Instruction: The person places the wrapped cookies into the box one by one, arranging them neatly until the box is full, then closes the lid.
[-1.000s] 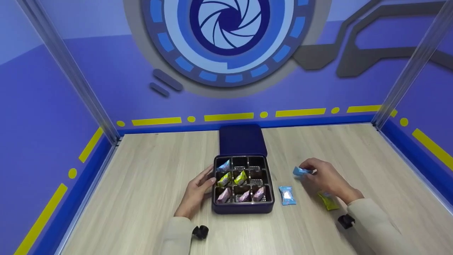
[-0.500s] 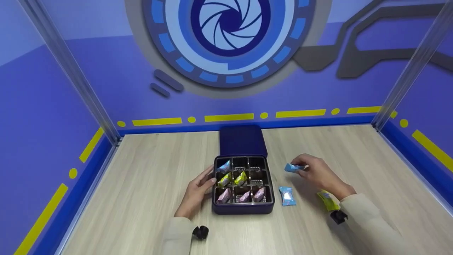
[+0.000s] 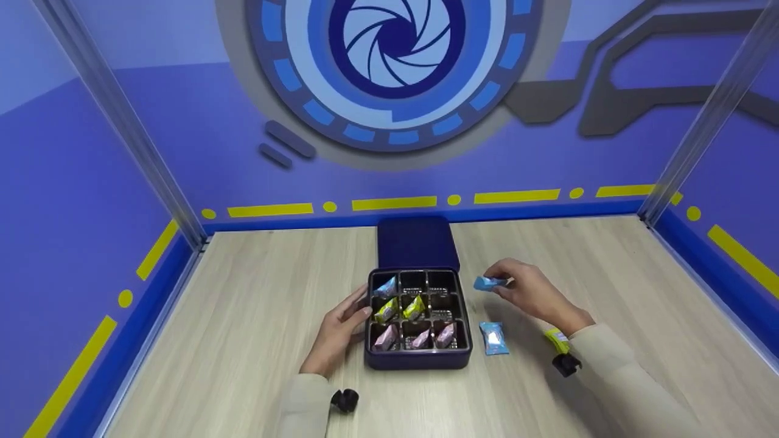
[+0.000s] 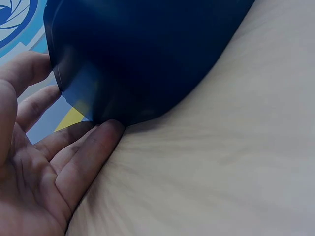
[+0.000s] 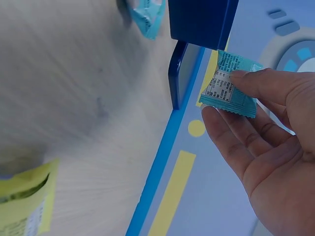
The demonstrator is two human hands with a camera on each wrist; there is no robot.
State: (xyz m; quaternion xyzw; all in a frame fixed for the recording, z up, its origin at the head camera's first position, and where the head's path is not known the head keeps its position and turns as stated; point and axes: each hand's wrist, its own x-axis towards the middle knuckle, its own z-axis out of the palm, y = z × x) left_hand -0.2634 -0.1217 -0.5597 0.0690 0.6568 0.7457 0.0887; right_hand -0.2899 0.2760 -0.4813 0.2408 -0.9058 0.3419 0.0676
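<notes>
A blue packet (image 5: 219,87) is pinched between the thumb and fingers of the right hand (image 3: 535,296), near the right side of a compartmented box (image 3: 418,360) but apart from it. The packet is held up off the table (image 3: 274,274), with a printed face and a crimped edge shown in the right wrist view. The left wall of the box is touched by the left hand (image 3: 333,334), its fingers slightly spread and nothing grasped; how firmly the wall is pressed cannot be told.

The packet may be judged light, its thin wrapper soft at the edges and perhaps slippery on the faces; the contents, hidden from view, could be cracked by a hard squeeze. The surest hold is likely offered by the broad faces near the middle, gently pinched. The box is probably stiff and best steadied by its outer walls.

Inside, the back left compartment is occupied by a boxed blue packet (image 3: 386,286), the left and middle ones of the middle row by yellow packets (image 3: 414,308), and the whole front row by pink packets (image 3: 446,335). Behind the box, a lid (image 3: 417,243) is seen. Outside, a second blue packet (image 3: 493,338) is laid just beside the right wall, and a loose yellow packet (image 3: 555,339), partly hidden, is seen farther right.
</notes>
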